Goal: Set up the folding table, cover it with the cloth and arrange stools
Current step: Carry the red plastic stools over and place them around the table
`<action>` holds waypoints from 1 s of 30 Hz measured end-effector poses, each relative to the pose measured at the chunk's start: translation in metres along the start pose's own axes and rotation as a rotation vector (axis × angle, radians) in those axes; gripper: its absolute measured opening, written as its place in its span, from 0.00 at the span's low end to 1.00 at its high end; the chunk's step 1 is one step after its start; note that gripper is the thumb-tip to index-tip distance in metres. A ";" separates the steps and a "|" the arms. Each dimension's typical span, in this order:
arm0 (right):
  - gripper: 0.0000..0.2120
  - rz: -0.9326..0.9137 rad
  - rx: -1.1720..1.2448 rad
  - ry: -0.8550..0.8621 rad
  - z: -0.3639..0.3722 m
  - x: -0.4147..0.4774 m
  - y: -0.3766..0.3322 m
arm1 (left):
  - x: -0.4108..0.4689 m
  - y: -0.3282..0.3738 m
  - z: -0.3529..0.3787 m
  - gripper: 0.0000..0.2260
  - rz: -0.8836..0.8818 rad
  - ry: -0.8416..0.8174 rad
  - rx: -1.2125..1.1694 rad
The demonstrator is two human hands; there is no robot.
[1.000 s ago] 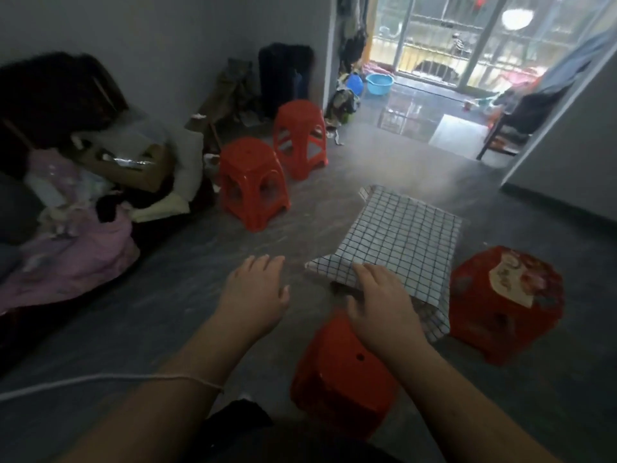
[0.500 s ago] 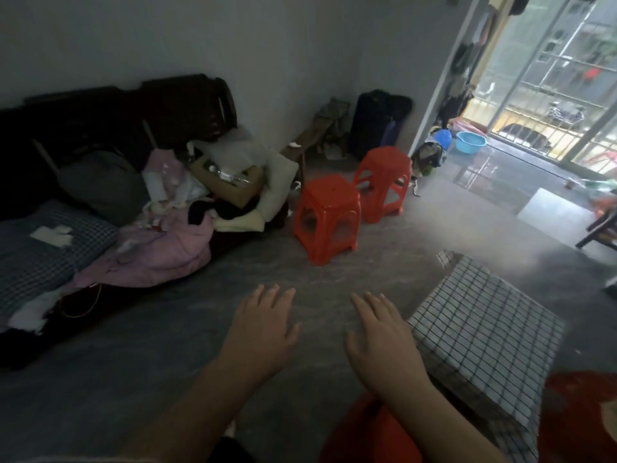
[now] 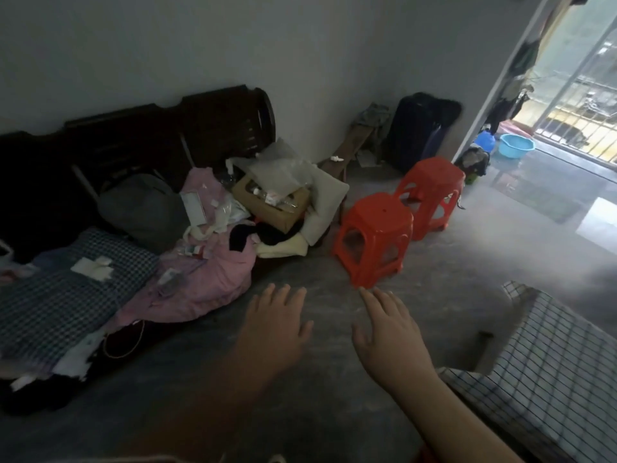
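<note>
Left hand [image 3: 277,324], right hand [image 3: 389,332] — both spread wide, empty, above floor [image 3: 334,412] near nearer red stool [image 3: 374,237].

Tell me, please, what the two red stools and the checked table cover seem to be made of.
Nearer stool and farther stool: moulded plastic, probably; one uniform orange-red colour, smooth faintly glossy tops, rounded one-piece legs.
Checked cover: a thin flexible sheet, fabric or vinyl, cannot tell which; it bends over the edge and hangs down.
</note>
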State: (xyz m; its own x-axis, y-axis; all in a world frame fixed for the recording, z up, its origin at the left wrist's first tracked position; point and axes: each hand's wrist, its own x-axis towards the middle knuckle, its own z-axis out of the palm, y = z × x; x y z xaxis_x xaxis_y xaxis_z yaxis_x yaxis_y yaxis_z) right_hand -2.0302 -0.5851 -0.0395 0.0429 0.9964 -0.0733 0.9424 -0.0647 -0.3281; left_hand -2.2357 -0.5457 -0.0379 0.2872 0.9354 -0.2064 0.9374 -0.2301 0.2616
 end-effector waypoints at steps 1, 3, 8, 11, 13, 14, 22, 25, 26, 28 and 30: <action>0.32 0.002 0.004 -0.005 0.001 0.009 -0.002 | 0.009 -0.005 -0.004 0.29 0.000 -0.004 -0.019; 0.33 0.008 0.016 -0.020 0.001 0.027 -0.003 | 0.028 -0.010 -0.010 0.29 0.002 -0.008 -0.055; 0.32 0.048 0.063 -0.011 -0.004 0.082 0.017 | 0.090 -0.012 -0.018 0.29 0.004 -0.014 -0.069; 0.33 0.071 0.092 0.004 -0.006 0.124 0.038 | 0.140 -0.004 -0.016 0.29 0.012 -0.008 -0.039; 0.33 0.092 0.112 0.014 -0.010 0.155 0.056 | 0.178 0.007 -0.016 0.29 0.027 0.019 -0.009; 0.33 0.103 0.118 0.020 -0.012 0.172 0.067 | 0.199 0.014 -0.018 0.29 0.031 0.022 0.000; 0.32 0.131 0.112 0.010 -0.057 0.318 0.169 | 0.373 0.098 -0.034 0.29 0.050 -0.017 0.092; 0.32 0.147 0.104 0.000 -0.073 0.371 0.200 | 0.432 0.123 -0.038 0.29 0.058 -0.010 0.065; 0.32 0.158 0.102 -0.001 -0.077 0.386 0.209 | 0.448 0.129 -0.039 0.29 0.057 -0.008 0.052; 0.33 0.172 0.106 -0.001 -0.081 0.412 0.223 | 0.476 0.139 -0.041 0.29 0.065 -0.007 0.034; 0.33 0.192 0.117 -0.011 -0.082 0.435 0.236 | 0.504 0.145 -0.041 0.29 0.082 -0.014 0.050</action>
State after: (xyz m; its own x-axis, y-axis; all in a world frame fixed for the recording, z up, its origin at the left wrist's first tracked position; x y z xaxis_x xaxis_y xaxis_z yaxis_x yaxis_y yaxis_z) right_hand -1.7620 -0.1625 -0.0717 0.2134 0.9646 -0.1546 0.8725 -0.2594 -0.4140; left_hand -1.9633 -0.0965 -0.0653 0.3661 0.9091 -0.1989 0.9190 -0.3195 0.2310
